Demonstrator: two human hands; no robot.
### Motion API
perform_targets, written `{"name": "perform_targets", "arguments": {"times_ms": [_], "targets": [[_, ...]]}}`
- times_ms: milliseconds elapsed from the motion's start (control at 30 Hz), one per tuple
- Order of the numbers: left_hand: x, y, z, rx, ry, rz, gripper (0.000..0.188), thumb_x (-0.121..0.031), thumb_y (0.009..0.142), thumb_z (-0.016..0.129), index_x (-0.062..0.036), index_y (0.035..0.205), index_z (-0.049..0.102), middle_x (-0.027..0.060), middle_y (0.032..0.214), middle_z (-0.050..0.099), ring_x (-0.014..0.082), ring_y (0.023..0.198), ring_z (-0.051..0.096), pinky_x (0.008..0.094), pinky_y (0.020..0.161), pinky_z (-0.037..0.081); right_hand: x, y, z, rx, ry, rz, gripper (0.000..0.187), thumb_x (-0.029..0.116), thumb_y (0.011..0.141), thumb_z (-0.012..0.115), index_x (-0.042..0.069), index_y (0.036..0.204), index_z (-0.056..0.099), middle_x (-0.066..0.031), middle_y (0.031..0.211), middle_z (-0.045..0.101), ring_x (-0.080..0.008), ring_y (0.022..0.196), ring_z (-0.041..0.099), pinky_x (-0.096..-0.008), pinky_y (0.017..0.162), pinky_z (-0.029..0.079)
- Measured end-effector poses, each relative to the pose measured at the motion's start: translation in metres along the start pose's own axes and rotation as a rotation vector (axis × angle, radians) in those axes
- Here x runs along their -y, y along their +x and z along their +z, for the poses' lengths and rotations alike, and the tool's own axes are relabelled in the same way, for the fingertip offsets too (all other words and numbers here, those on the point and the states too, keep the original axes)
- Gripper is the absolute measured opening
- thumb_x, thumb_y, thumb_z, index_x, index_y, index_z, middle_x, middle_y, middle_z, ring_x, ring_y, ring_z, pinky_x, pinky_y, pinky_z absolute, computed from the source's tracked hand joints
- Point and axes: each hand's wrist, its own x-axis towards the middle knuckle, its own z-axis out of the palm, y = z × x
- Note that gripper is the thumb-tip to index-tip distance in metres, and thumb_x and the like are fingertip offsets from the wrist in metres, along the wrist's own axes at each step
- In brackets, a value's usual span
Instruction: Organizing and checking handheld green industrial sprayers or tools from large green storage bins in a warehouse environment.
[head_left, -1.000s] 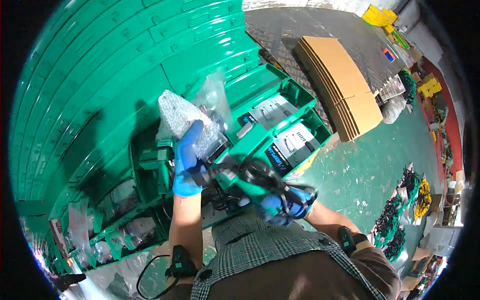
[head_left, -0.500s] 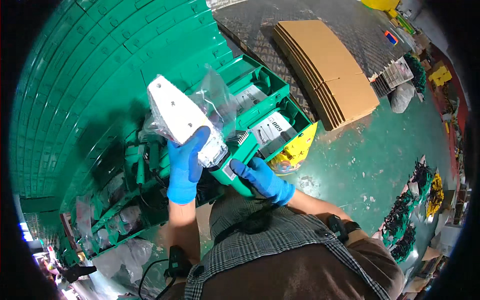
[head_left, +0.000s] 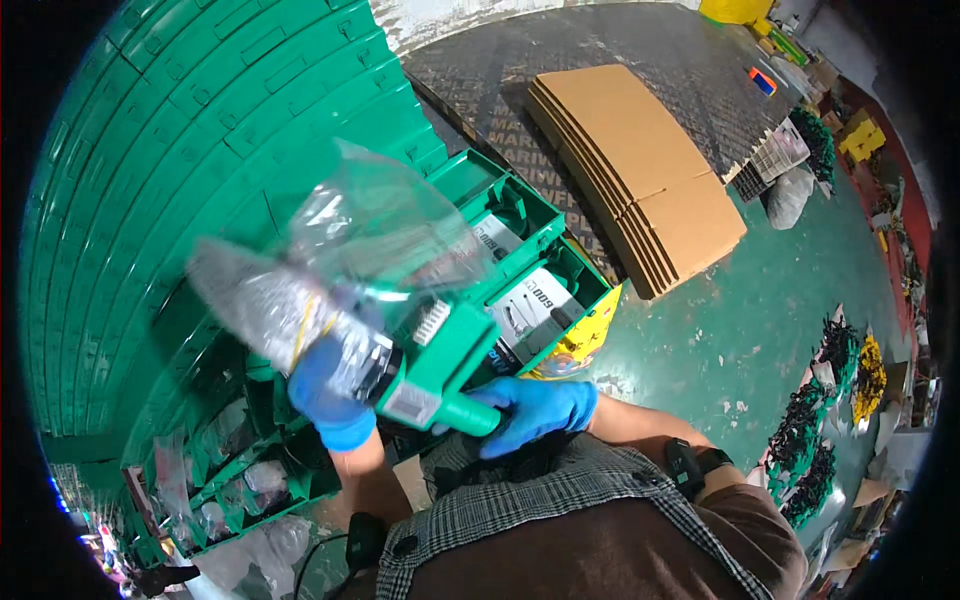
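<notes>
A person in blue gloves holds a green plastic power tool with a short round handle (head_left: 440, 365) above an open green plastic carrying case (head_left: 520, 270), seen from a head-worn camera. The left hand (head_left: 325, 395) is clenched round the tool's front end, which is sheathed in a crinkled clear plastic bag (head_left: 370, 240); the bag's far end is blurred. The right hand (head_left: 535, 410) is closed on the green handle. The tool hangs in the air, tilted, just in front of the person's checked shirt and clear of the case.

The likeliest mishap, judging from the grip, is a slip: the left hand bears on loose film rather than on the tool's body, so the tool could slide inside the bag and drop onto the case or the green-painted floor (head_left: 740, 330). The slack plastic could also snag on the case's edge.

The tool is bright green with a pale label near the handle and a ribbed white patch on its side. A yellow band shows through the bag.

Inside the case lie white printed leaflets (head_left: 530, 305). A stack of flat brown cardboard sheets (head_left: 640, 170) rests on the dark plate floor beyond.
</notes>
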Motion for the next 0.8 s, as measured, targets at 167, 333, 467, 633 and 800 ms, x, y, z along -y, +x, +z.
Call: {"name": "perform_targets", "arguments": {"times_ms": [167, 333, 467, 633, 800], "targets": [[-0.032, 0.023, -0.022, -0.144, 0.083, 0.043, 0.069, -0.001, 0.073, 0.052, -0.0064, 0.138, 0.030, 0.0180, 0.125, 0.047, 0.0346, 0.110, 0.051, 0.0498, 0.092, 0.043, -0.009, 0.046, 0.006, -0.435, -0.486, -0.171, 0.035, 0.016, 0.074, 0.069, 0.000, 0.102, 0.056, -0.0130, 0.082, 0.060, -0.0178, 0.074, 0.057, -0.0319, 0.068, 0.047], [-0.041, 0.047, -0.029, -0.188, 0.131, 0.236, 0.060, -0.009, 0.081, 0.051, -0.0044, 0.138, 0.031, 0.0155, 0.132, 0.043, 0.0301, 0.119, 0.046, 0.0411, 0.100, 0.037, -0.014, 0.065, 0.004, -0.790, -0.664, -0.104, 0.039, 0.023, 0.073, 0.071, 0.003, 0.104, 0.058, -0.0152, 0.084, 0.062, -0.0228, 0.078, 0.061, -0.0325, 0.070, 0.049], [-0.096, 0.049, -0.054, 0.399, -0.267, 0.469, 0.047, -0.025, 0.096, 0.037, -0.0032, 0.137, 0.033, 0.0158, 0.137, 0.041, 0.0302, 0.126, 0.039, 0.0401, 0.106, 0.027, -0.025, 0.049, -0.014, -1.066, -0.684, -0.381, 0.033, 0.021, 0.074, 0.072, 0.005, 0.101, 0.063, -0.0100, 0.086, 0.065, -0.0197, 0.075, 0.063, -0.0334, 0.067, 0.050], [-0.090, 0.078, -0.096, -0.098, 2.484, 0.397, 0.057, -0.041, 0.090, 0.047, -0.0009, 0.130, 0.041, 0.0225, 0.134, 0.039, 0.0351, 0.117, 0.047, 0.0412, 0.096, 0.039, 0.015, 0.027, -0.023, -1.153, -0.516, -0.213, 0.033, 0.017, 0.078, 0.071, 0.000, 0.103, 0.059, -0.0069, 0.092, 0.064, -0.0096, 0.080, 0.057, -0.0279, 0.068, 0.048], [-0.083, 0.098, -0.103, -0.130, 2.365, -0.093, 0.057, -0.046, 0.091, 0.039, -0.0083, 0.134, 0.034, 0.0205, 0.132, 0.041, 0.0408, 0.109, 0.050, 0.0465, 0.090, 0.042, 0.032, -0.005, -0.015, -0.869, -0.375, 0.098, 0.048, 0.022, 0.080, 0.069, 0.000, 0.119, 0.051, -0.0018, 0.086, 0.059, -0.0055, 0.070, 0.051, -0.0225, 0.062, 0.044]]}}
